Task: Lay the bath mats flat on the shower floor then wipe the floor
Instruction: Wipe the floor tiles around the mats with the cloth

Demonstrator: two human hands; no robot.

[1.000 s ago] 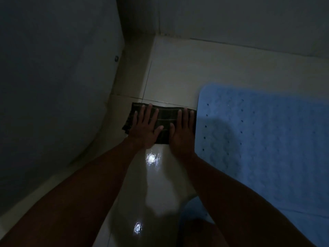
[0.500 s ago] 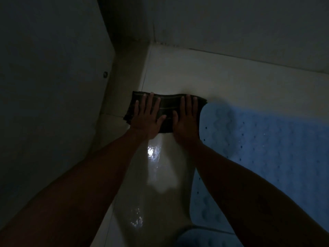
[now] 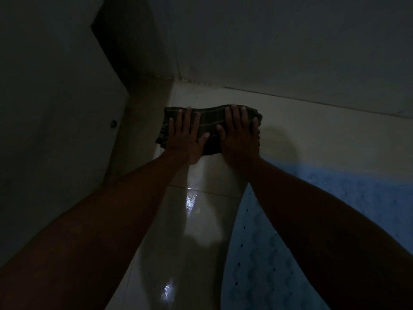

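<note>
Dim tiled floor (image 3: pixel 201 231), dark cloth (image 3: pixel 210 124) under flat-spread left grip (image 3: pixel 186 139) and right grip (image 3: pixel 239 135), blue mat (image 3: pixel 257 253) beside.

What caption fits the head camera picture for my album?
Both hands, left and right, press a dark striped cloth onto glossy floor tiles beside a blue bath mat.

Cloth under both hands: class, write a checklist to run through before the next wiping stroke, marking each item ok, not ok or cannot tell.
1. Both palms flat on the folded dark cloth: left hand, right hand: ok.
2. Cloth lying on the tiled floor, not on the mat: ok.
3. Blue bath mat lying flat: cannot tell, an arm covers part.
4. Floor left ahead before the wall: ok, a narrow strip.
5. Floor behind wiped dry: cannot tell, it glares.
</note>
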